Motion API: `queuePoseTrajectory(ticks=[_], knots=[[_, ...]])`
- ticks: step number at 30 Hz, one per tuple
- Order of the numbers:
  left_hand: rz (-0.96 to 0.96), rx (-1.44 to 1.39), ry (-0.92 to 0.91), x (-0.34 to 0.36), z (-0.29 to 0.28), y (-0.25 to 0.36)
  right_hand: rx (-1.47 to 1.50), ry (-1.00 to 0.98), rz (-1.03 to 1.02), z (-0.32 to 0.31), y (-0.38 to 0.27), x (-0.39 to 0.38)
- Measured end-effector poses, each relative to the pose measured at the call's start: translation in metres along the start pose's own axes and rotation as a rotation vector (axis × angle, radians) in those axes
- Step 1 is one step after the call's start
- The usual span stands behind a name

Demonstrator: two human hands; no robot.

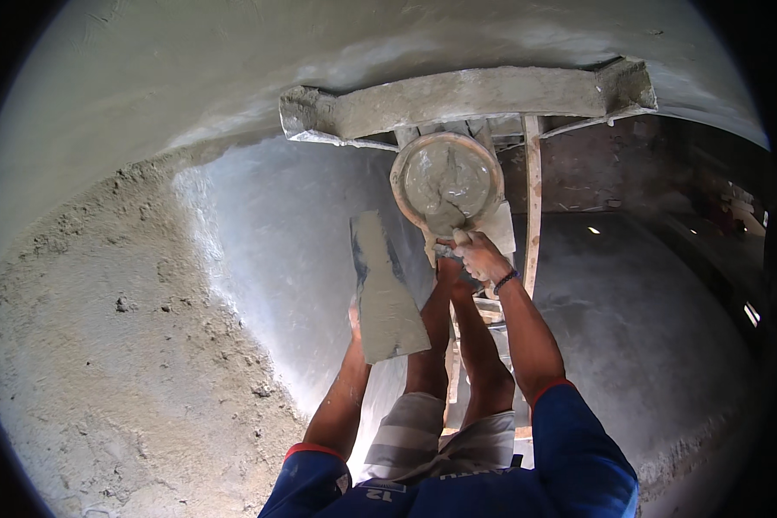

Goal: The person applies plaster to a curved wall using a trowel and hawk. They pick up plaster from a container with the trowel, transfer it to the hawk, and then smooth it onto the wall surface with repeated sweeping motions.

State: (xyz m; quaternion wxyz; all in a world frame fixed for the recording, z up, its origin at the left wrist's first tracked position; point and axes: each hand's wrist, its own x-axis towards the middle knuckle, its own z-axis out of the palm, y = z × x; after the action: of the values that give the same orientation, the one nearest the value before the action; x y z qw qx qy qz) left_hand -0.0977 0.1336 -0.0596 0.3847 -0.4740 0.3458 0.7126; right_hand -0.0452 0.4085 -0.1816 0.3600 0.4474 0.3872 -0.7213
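Looking only partway done, with smooth grey plaster (147,95) above a rough, crumbly grey-brown patch (129,345), probably left to finish. Pinching a small mortar-smeared trowel (445,225) by the handle in the right grip (482,255), fingers wrapped round, blade at the near lip of a round, orange-brown-rimmed bucket (396,180) of wet grey mortar (462,177). Carrying a long, tapered, mortar-coated flat board (387,302) at the left grip (354,319), near the bucket; can't tell finger closure, hidden behind the board.
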Motion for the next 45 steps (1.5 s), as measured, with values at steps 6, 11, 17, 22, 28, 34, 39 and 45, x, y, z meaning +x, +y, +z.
queuePoseTrajectory(ticks=[6, 11, 17, 22, 28, 34, 39, 45], knots=[[0.053, 0.169, -0.042, 0.036, -0.045, 0.006, -0.26, 0.159, -0.264, 0.017, 0.021, 0.027], [0.014, 0.364, 0.083, 0.042, -0.002, 0.007, -0.435, 0.325, -0.305, 0.025, 0.033, 0.028], [-0.002, 0.032, -0.092, 0.078, 0.003, 0.012, -0.419, 0.312, -0.42, 0.032, 0.035, 0.035], [0.049, 0.121, -0.149, 0.118, -0.013, 0.003, -0.427, 0.353, -0.6, 0.02, 0.049, 0.034], [0.185, 0.369, -0.198, 0.17, -0.034, -0.016, -0.479, 0.437, -0.631, -0.001, 0.053, 0.026], [0.313, 0.451, -0.339, 0.205, -0.029, -0.029, -0.444, 0.535, -0.776, -0.002, 0.055, -0.04], [-0.085, -0.162, -0.67, 0.217, 0.026, -0.054, -0.431, 0.603, -0.624, 0.038, 0.02, -0.126], [-0.152, -0.196, -0.669, 0.195, 0.079, -0.083, -0.644, 0.767, -0.774, 0.07, 0.015, -0.152]])
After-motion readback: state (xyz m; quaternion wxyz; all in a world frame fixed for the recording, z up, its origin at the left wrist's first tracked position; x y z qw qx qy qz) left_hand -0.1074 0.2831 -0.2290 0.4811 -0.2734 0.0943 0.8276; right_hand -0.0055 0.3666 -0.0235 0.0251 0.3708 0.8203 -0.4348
